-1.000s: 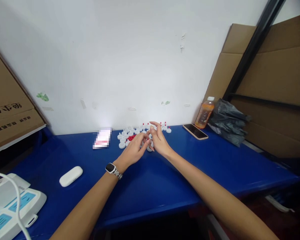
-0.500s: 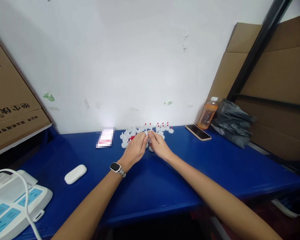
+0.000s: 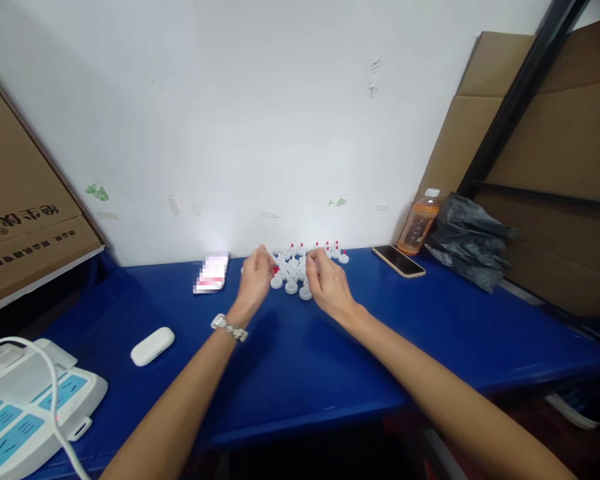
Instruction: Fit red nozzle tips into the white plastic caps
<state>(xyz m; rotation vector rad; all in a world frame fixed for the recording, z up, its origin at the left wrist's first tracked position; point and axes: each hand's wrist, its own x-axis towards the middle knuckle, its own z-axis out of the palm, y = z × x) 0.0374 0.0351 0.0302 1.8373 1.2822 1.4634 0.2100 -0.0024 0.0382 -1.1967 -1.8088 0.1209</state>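
Note:
White nozzle caps (image 3: 291,287), round with a pointed spout, stand in a cluster on the blue table against the wall. Several at the back carry small red tips (image 3: 337,244). Beside my left hand (image 3: 256,275) lie loose red pieces (image 3: 276,269), partly covered by it. That hand hovers over the left side of the cluster, its fingers bent and smeared by motion. At the right side, my right hand (image 3: 329,279) has thumb and fingers pinched together. Whatever is in that pinch is hidden or too small to name.
Left of the caps are a blurred-out phone-like item (image 3: 213,273), a white oval case (image 3: 153,346) and a power strip (image 3: 40,413) with a cable. A phone (image 3: 399,261), an orange drink bottle (image 3: 419,223) and a black plastic bag (image 3: 465,240) lie right. Cardboard flanks both sides.
My hands were together over the caps and have now parted. The left hand has moved left and turned at the wrist; the right has shifted slightly right. More caps show between them.

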